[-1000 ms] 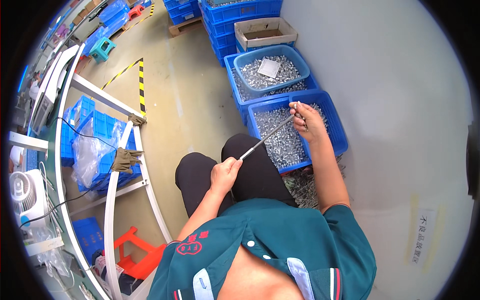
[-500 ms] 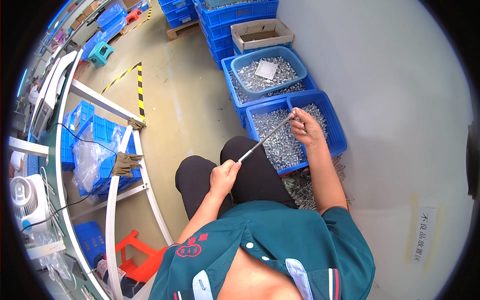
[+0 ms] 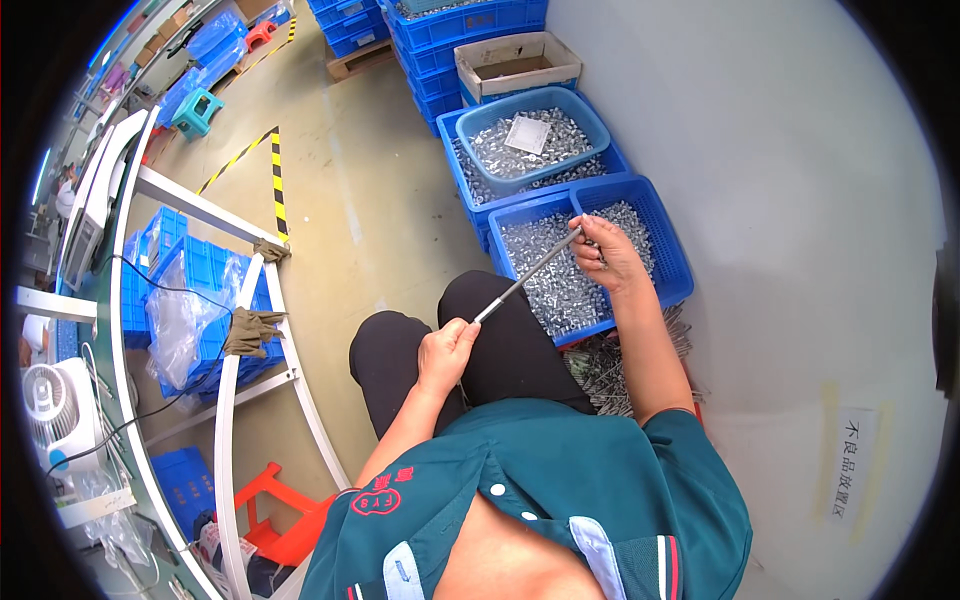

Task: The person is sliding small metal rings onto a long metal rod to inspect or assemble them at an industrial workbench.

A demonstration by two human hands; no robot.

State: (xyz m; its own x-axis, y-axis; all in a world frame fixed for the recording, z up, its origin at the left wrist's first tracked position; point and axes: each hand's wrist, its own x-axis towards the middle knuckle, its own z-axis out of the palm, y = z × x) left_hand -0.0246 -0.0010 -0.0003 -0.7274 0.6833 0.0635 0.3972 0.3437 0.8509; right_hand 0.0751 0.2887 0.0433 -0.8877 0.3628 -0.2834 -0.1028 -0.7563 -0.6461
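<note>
A thin grey metal rod [image 3: 527, 277] slants up and to the right over my thighs, with a lighter sleeve-like section at its near end. My left hand [image 3: 446, 356] is closed around that near end. At the far end, my right hand [image 3: 610, 254] pinches the tip between thumb and fingers; whether a small part sits there too is hidden. Below the right hand stands a blue plastic bin [image 3: 677, 262] with a divider, holding many small silvery metal pieces [image 3: 560, 290]. Beside my right thigh lies a heap of thin metal rods [image 3: 612, 378], partly covered by my forearm.
Behind the bin, a light-blue basket [image 3: 603, 135] of metal pieces rests in another crate, near a white carton [image 3: 557, 57] and stacked blue crates [image 3: 430, 60]. A grey wall [image 3: 780, 220] bounds the right. A white-framed bench [image 3: 226, 430] and red stool [image 3: 275, 500] are left.
The fingers of my right hand have shifted slightly at the rod's far end. My left hand keeps its grip, and the whole view has moved a little.
</note>
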